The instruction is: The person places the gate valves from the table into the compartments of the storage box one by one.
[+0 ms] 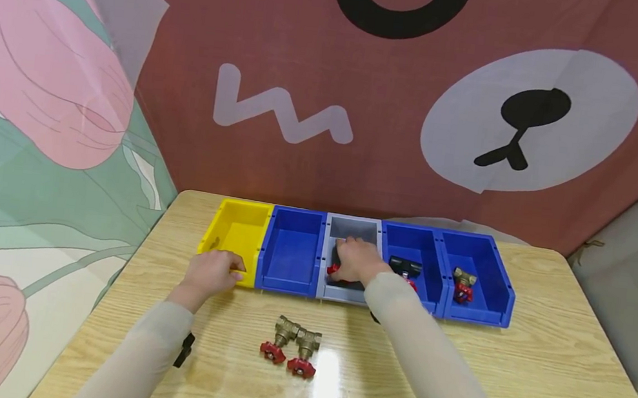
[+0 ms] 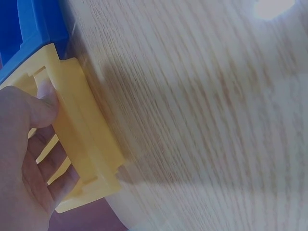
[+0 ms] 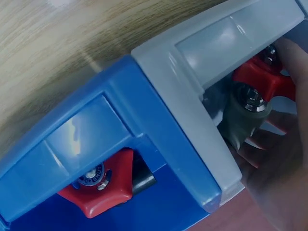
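Note:
My left hand [image 1: 212, 273] grips the front wall of the yellow bin [image 1: 243, 227] at the left end of the row; in the left wrist view the thumb lies at the rim and the fingers reach inside. My right hand [image 1: 358, 259] is down in the grey bin [image 1: 354, 227], in the middle. There it holds a valve [image 3: 243, 118] with a dark greyish body and a red handwheel [image 3: 264, 79]. Fingers curl round the body, and part of it is hidden by the hand and the bin wall.
Two brass valves [image 1: 305, 353] with red handwheels lie side by side on the wooden table. A blue bin [image 1: 294, 242] stands between yellow and grey. Right of grey, one blue bin holds a black valve [image 1: 405, 266], and the end one a brass valve [image 1: 464, 278]. A printed cloth hangs behind.

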`<state>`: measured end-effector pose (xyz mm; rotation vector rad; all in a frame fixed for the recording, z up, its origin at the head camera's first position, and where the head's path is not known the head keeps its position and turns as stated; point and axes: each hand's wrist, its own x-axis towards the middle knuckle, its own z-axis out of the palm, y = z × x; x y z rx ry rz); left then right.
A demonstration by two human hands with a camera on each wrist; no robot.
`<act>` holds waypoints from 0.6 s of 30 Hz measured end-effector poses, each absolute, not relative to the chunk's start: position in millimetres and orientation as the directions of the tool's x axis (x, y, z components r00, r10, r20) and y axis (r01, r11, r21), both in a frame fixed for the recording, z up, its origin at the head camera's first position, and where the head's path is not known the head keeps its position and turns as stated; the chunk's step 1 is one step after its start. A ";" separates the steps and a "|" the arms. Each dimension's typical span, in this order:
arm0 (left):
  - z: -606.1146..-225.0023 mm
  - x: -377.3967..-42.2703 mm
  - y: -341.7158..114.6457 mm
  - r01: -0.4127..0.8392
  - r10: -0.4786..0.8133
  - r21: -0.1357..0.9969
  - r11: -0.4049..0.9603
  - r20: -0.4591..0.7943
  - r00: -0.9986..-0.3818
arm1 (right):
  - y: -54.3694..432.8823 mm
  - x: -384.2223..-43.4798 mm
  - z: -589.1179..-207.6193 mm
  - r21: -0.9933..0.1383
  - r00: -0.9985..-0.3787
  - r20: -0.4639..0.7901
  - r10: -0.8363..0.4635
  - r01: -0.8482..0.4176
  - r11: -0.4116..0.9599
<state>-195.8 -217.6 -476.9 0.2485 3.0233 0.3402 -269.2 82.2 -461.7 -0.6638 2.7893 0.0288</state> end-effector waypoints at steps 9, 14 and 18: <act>-477.8 -195.2 -217.8 0.149 0.169 0.236 0.960 -0.063 -0.984 | 81.9 -269.4 -461.5 -0.070 -0.842 -0.302 -0.446 -0.447 0.892; -479.0 -195.1 -218.1 0.147 0.165 0.226 0.963 -0.062 -0.984 | 81.7 -268.3 -460.8 -0.104 -0.842 -0.307 -0.443 -0.433 0.895; -478.2 -195.5 -217.6 0.142 0.161 0.231 0.963 -0.065 -0.985 | 82.3 -267.7 -461.2 -0.108 -0.842 -0.324 -0.430 -0.419 0.902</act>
